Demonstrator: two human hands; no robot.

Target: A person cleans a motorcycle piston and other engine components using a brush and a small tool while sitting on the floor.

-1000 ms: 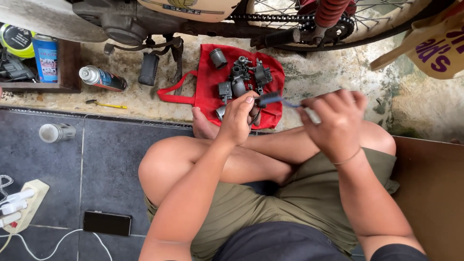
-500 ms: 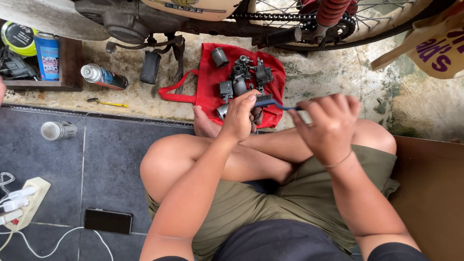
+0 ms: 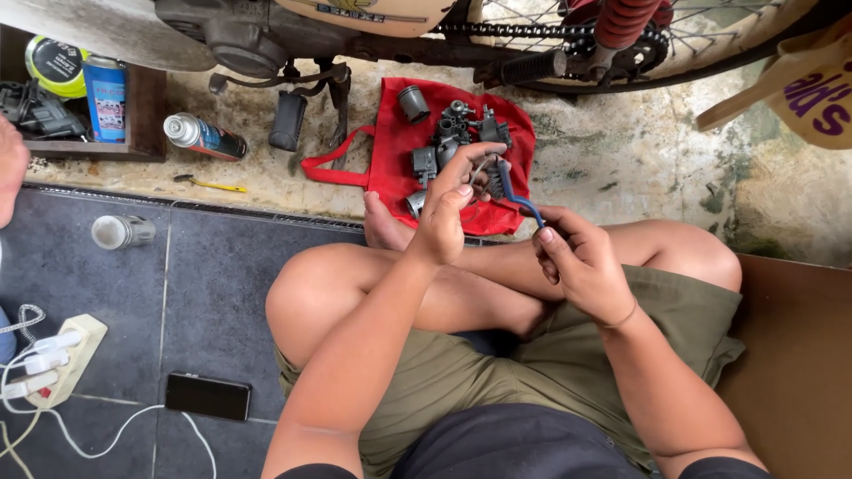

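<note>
Sitting cross-legged on dark floor tiles (image 3: 222,293), a person pinches a small metal part (image 3: 480,167) in the left hand (image 3: 453,208), while the right hand (image 3: 581,262) is closed around a blue-handled brush (image 3: 513,191) touching it. Beyond lies rough concrete (image 3: 621,151) with a red cloth bag (image 3: 390,164) holding grey engine parts (image 3: 448,142), beneath a motorcycle (image 3: 373,35). A spray can (image 3: 204,136), phone (image 3: 207,396) and power strip (image 3: 58,359) lie left

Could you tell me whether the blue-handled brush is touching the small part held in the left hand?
Touching: the head view shows the brush bristles against the small part held by the left hand.
</note>
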